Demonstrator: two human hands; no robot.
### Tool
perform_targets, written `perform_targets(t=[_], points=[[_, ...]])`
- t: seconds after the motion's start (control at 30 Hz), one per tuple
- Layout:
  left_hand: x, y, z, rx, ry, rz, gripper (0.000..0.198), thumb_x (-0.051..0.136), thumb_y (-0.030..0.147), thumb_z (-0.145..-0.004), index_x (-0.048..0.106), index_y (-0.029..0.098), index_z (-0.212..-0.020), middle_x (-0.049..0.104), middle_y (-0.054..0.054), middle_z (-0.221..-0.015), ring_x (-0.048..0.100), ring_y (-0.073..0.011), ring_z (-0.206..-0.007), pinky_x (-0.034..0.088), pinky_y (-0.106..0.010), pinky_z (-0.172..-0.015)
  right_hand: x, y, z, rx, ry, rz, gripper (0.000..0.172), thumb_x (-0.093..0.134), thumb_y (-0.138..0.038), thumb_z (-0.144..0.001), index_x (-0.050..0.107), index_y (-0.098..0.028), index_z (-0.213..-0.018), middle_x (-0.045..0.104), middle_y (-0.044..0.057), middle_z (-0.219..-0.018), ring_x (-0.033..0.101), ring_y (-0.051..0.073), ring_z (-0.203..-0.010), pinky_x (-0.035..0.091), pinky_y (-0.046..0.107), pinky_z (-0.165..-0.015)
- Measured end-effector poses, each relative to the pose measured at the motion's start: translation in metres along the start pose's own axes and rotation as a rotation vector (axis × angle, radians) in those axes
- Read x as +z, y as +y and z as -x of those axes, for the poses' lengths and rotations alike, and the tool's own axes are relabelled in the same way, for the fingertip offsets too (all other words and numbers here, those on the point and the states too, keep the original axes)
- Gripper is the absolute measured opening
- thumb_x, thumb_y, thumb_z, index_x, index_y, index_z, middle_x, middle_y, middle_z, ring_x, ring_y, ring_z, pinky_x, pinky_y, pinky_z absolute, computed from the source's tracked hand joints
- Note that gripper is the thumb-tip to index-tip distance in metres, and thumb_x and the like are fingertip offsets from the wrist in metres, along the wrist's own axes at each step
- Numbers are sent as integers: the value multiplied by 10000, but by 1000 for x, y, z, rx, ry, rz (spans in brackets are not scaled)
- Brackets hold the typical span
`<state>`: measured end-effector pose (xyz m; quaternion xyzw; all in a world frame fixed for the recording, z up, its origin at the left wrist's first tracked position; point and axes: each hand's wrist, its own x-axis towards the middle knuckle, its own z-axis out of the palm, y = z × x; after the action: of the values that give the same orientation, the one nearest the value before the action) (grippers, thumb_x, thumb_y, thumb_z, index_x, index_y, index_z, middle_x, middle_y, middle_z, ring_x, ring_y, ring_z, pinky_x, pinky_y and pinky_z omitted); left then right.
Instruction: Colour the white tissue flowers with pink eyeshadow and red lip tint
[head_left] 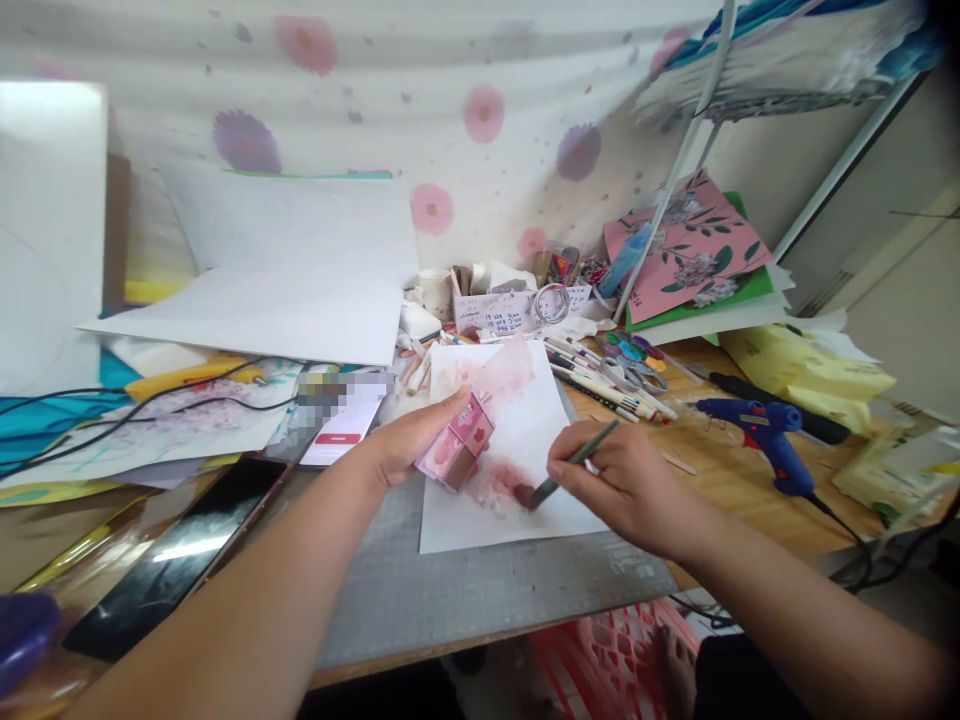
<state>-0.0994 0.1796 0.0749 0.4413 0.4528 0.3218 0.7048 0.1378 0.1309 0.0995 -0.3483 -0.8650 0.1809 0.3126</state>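
Note:
My left hand (pixel 409 440) is closed around a small pink box (pixel 456 445) with a flower print, holding it tilted just above a white sheet of paper (pixel 517 505). My right hand (pixel 615 480) pinches a thin paintbrush (pixel 574 462) with a dark handle. The brush's tip rests on a pink paint smear (pixel 499 482) on the sheet, right beside the box. The sheet lies on a grey cutting mat (pixel 465 590) and carries another pale pink stain near its top.
A blue glue gun (pixel 757 430) lies to the right, with pens (pixel 600 385) and scissors behind the sheet. A dark phone (pixel 180 560) rests at the left near black cables. Large white sheets (pixel 285 280), pink floral card (pixel 686 255) and a metal shelf leg (pixel 675 180) crowd the back.

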Motion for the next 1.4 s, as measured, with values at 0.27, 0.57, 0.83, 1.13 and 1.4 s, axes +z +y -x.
perform_targets(t=[0.27,0.57,0.83,1.13,1.4], points=[[2,2,1,-7,30,12,528,655,650,-750,736,168,-949,775,-86,-904,700,-253,-874,500,-340,-784,2,0,1,21,47,65,264,505,-189,-900,648,-178,-679,690,41,-668,640,166,-626,479,286,-617],[0,1,0,-10,15,7,556,645,650,-760,729,154,-996,773,-97,-873,703,-258,-877,499,-341,-793,1,2,1,11,50,57,226,522,-179,-883,661,-175,-705,688,39,-664,638,159,-636,483,276,-620],[0,0,0,-17,-13,12,536,643,654,-758,731,158,-941,772,-106,-927,703,-268,-897,505,-345,-785,0,1,0,9,66,27,231,521,-188,-878,664,-190,-696,700,33,-661,638,160,-619,486,274,-606],[8,6,10,33,-162,122,534,570,622,-837,716,130,-984,756,-134,-967,698,-247,-873,511,-339,-806,-13,-3,9,-12,476,-105,133,566,-175,-862,627,-220,-754,626,-8,-615,590,151,-565,458,268,-530],[17,1,13,22,-289,101,574,507,650,-853,724,119,-870,731,-113,-813,677,-232,-791,504,-340,-800,-9,-16,9,-179,250,-129,133,542,-137,-886,645,-220,-887,654,12,-691,612,161,-632,485,297,-595]])
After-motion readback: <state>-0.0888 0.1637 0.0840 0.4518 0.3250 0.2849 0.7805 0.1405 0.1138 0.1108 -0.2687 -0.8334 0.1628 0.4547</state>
